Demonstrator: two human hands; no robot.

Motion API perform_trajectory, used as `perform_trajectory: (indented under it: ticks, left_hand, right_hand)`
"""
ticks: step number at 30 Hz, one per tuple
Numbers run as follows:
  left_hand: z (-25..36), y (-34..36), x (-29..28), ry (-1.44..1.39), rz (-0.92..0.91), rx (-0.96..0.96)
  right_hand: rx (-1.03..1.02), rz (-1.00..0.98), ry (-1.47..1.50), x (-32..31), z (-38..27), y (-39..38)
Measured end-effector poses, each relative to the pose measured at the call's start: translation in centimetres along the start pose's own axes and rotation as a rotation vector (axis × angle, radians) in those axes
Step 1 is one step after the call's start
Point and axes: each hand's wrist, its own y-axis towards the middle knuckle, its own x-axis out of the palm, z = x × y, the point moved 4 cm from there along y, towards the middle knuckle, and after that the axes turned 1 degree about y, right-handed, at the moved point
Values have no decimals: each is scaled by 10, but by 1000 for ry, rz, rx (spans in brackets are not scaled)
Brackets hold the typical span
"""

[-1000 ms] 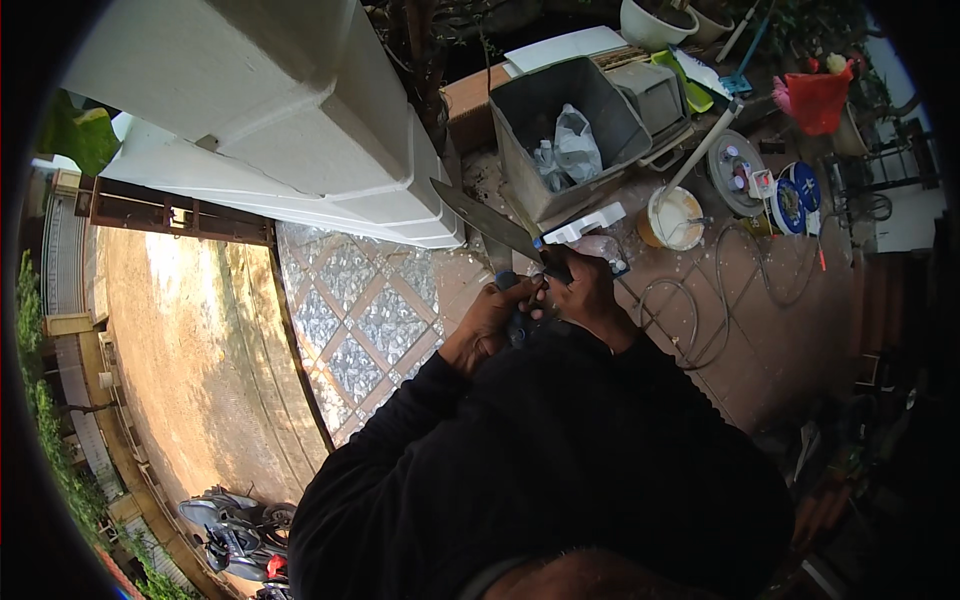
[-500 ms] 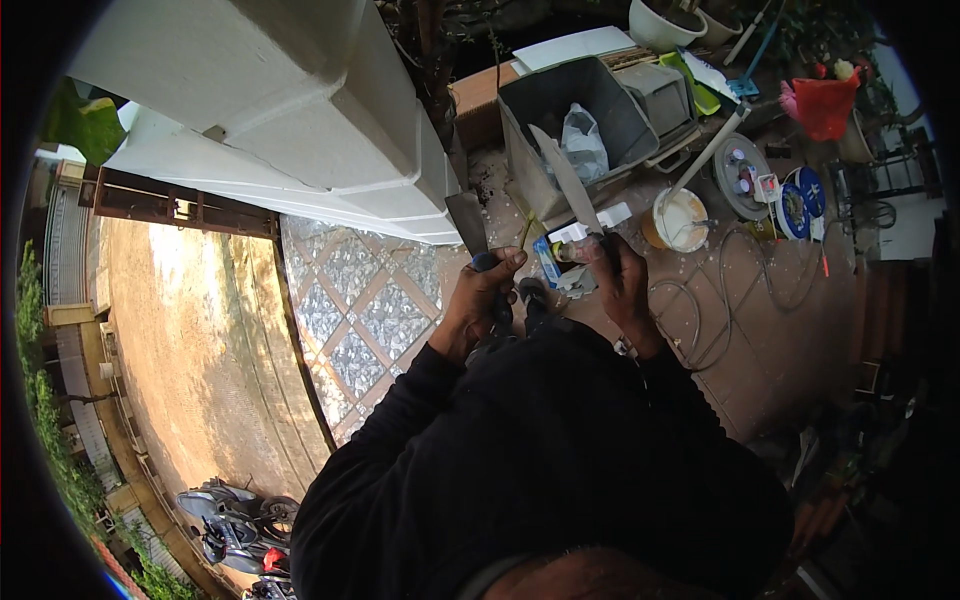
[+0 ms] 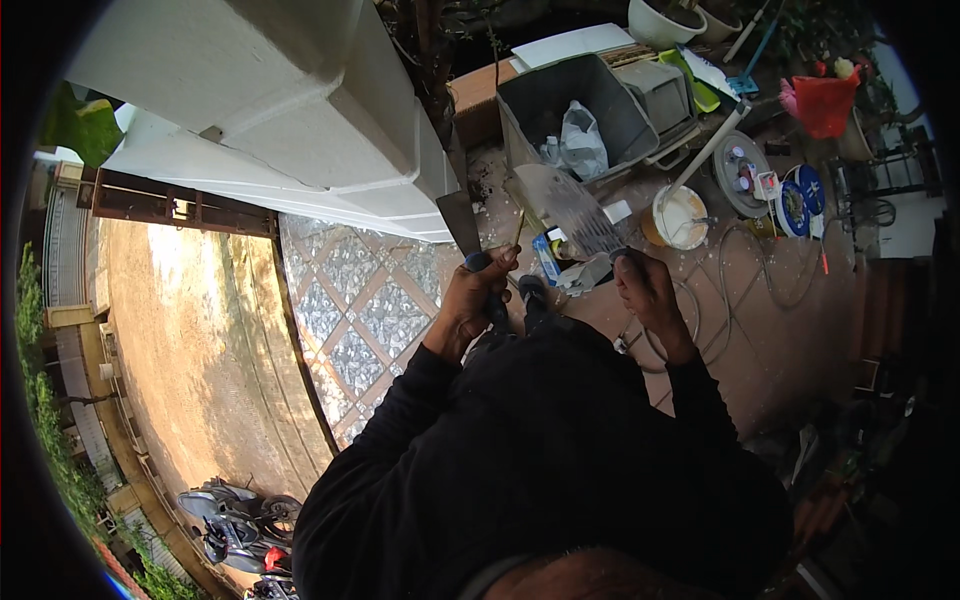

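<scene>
My left hand is closed around the dark handle of a putty knife, whose flat blade points up and away beside the white pillar. A thin yellowish stick shows just beyond its fingers; whether they hold it I cannot tell. Farther right, my right hand grips the dark handle of a long-bladed trowel. That blade is smeared by motion, slanting up and left with its broad face showing. Beneath it on the floor are a small blue-and-white box and some crumpled clear plastic.
A white pillar rises on the left. Ahead stands a grey bin with plastic bags inside. On the right are a bucket of pale material, a round grey lid and a hose looped over the tiles. A motorcycle is parked lower left.
My right hand has moved a little right and back, and the trowel has turned from nearly edge-on to its broad face. My left hand and the putty knife have shifted slightly left.
</scene>
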Motion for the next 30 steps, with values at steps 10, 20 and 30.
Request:
perform_trajectory:
  ticks: [10,20,30]
  left_hand:
    - [0,-9,-14,41,83,6]
    - [-7,-24,-35,195,222,74]
    - [-9,-31,-29,110,101,70]
  right_hand:
    - [-253,-126,-306,11,-16,6]
    - [-220,-218,-330,23,-6,16]
    - [-220,-185,-367,21,-19,20]
